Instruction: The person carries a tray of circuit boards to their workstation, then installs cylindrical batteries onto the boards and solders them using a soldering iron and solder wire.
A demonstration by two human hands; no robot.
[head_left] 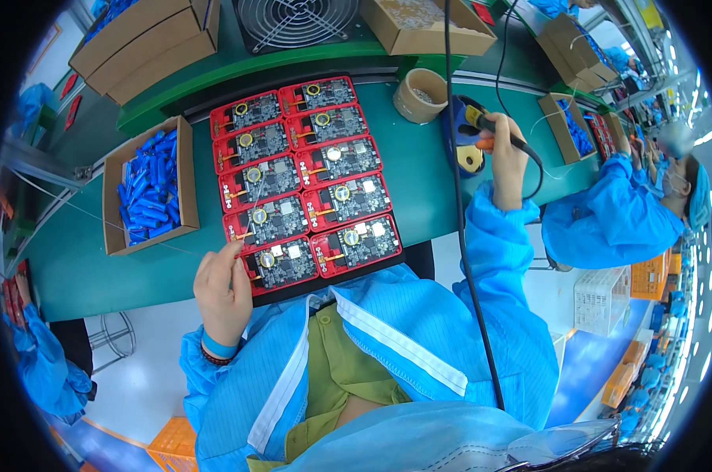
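Note:
Red trays or housings with circuit boards (342, 197) lie in two columns on a dark mat in front of me. Each board carries a round yellow-rimmed part. Beside the near left end of these boards, my left hand (224, 289) is closed in a pinch on a thin solder wire (255, 206), which rises over the left column. To the right, my right hand (507, 157) grips a soldering iron (490, 126) with a black cable. The iron's front end is at a blue and yellow soldering stand (469, 157); its tip is hard to make out.
A cardboard box of blue cylindrical cells (150, 189) stands left of the boards. Behind them are a tan round tub (420, 96), a fan with a wire guard (297, 20) and an open carton (431, 27). A black cable (462, 236) hangs across. A co-worker (616, 208) sits at right.

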